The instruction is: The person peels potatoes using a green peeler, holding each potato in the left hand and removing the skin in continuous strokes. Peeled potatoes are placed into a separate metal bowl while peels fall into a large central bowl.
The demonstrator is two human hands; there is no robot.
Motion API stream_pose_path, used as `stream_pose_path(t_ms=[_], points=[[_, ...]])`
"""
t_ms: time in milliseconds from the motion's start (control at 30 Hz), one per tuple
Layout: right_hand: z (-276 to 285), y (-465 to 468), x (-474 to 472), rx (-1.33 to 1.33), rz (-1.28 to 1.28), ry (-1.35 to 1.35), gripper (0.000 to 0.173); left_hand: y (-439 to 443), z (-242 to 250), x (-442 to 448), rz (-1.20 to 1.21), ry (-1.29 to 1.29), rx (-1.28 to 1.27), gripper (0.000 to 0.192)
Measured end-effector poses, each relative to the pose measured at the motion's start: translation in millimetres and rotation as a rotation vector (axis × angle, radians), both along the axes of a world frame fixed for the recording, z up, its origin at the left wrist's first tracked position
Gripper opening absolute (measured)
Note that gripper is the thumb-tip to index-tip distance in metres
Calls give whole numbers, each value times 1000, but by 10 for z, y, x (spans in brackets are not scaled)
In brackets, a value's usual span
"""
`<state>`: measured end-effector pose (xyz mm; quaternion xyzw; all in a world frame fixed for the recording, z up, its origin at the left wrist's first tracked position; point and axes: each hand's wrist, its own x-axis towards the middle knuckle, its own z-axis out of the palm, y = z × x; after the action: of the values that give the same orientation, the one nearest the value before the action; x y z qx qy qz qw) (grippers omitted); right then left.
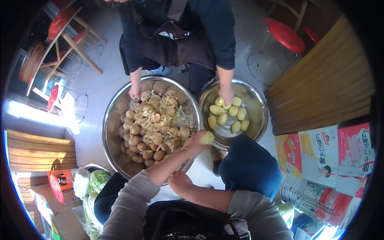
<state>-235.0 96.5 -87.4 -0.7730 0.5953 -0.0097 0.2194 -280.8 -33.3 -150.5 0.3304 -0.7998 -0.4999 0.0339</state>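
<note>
My left hand (200,143) is stretched over the right rim of a large steel basin (115,150) and grips a peeled potato (206,138). My right hand (179,181) is at the near rim of that basin, its fingers curled; whether it holds something cannot be made out. Unpeeled potatoes (134,129) fill much of the large basin, with pale peelings (153,117) strewn on top. Beside it, a smaller steel basin (261,120) holds several peeled potatoes (216,110).
Across the basins, a co-worker (180,39) has one hand in each. Blue cloth (249,168) covers my right knee. Cabbages (97,182) lie at the lower left. Red stools (286,36), a wooden panel (324,84) and printed cartons (319,150) stand at the sides.
</note>
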Motion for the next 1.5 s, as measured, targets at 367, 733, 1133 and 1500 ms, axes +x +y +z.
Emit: stream_pose_path(t_ms=[367, 733, 1133, 1500], points=[[-442, -25, -192, 165, -339, -743, 20, 189, -554, -1043, -82, -292, -157, 49], [311, -413, -261, 34, 64, -244, 22, -1061, -1169, 2488, 1171, -682, -347, 55], [897, -994, -123, -56, -137, -442, 25, -1564, -1469, 3025, 1019, -951, -315, 73], [1324, -1240, -102, -163, -452, -945, 15, -786, 204, 2846, 983, 26, 971, 61]])
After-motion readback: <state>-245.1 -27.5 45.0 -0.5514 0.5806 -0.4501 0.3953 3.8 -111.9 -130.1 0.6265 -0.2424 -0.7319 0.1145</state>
